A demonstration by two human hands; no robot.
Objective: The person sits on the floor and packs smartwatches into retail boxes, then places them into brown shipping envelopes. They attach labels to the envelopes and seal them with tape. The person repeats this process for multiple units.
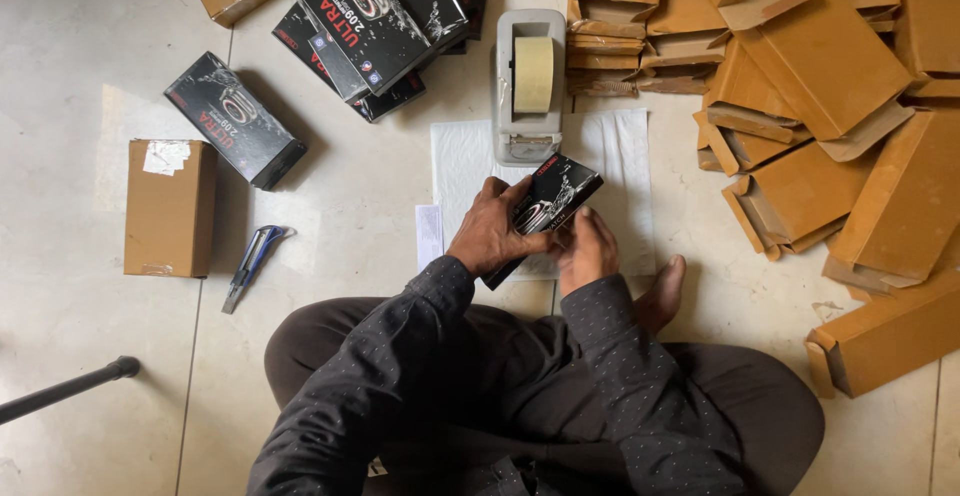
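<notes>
Down on the floor, over the person's crossed legs, both hands are on one small black printed box (548,211). Left hand (492,238) is wrapped around its left side, fingers curled over the top face, thumb underneath as far as I can tell. Right hand (587,251) is closed in at the box's lower right end, fingertips pinching that end, though the exact grip is partly hidden. Box is tilted, held just above a white sheet (620,156) spread on the tiles.

Right behind the box sits a grey tape dispenser (530,86) with a beige roll, standing on the top edge of that sheet. A small white paper slip (429,236) lies just left of the sheet.

Further left: a blue utility knife (254,264), a sealed brown carton (170,207), and one loose black box (235,119). More black boxes are stacked (375,16) at the top. The whole right side is a heap of flat brown cardboard mailers (820,106). Flooring is pale glossy tile (80,56), and a dark pole (65,389) pokes in at the lower left.
</notes>
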